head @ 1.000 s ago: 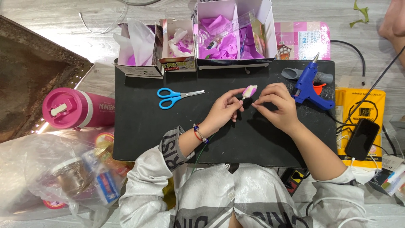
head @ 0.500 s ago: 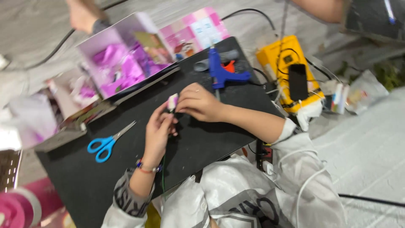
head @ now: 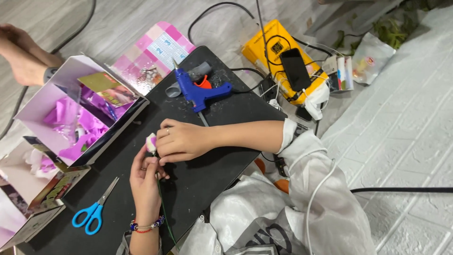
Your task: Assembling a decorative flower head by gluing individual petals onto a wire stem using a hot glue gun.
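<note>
A small paper flower bud (head: 151, 142), white with pink edges, sits on top of a thin green wire stem (head: 163, 208). It is held just above a black desk (head: 207, 165), pinched between both hands. The left hand (head: 145, 182) comes up from below, fingers closed around the stem right under the bud. The right hand (head: 181, 140) reaches across from the right, its fingertips pressed together on the bud's side, so the two hands meet at the flower.

To do this wrapping well, it looks wise to keep the left grip firm and low on the wire, so the stem cannot spin, and to press each petal with light fingertip pressure so the soft paper does not crush.

Just beyond the right hand lies a blue glue gun (head: 198, 90), nozzle pointing away from the hands; its hot tip is a hazard. To the left of the left hand lie blue-handled scissors (head: 93, 212). Further left and beyond stand open cardboard boxes (head: 71, 108) filled with purple and pink paper scraps. Beyond the glue gun, off the desk, a yellow box (head: 269, 45) carries a black phone (head: 296, 70) with cables around it.

The desk sits low on a grey wood-pattern floor (head: 118, 19), with a white brick-pattern mat (head: 406, 141) to the right. Another person's foot (head: 23, 59) shows at the far left.
</note>
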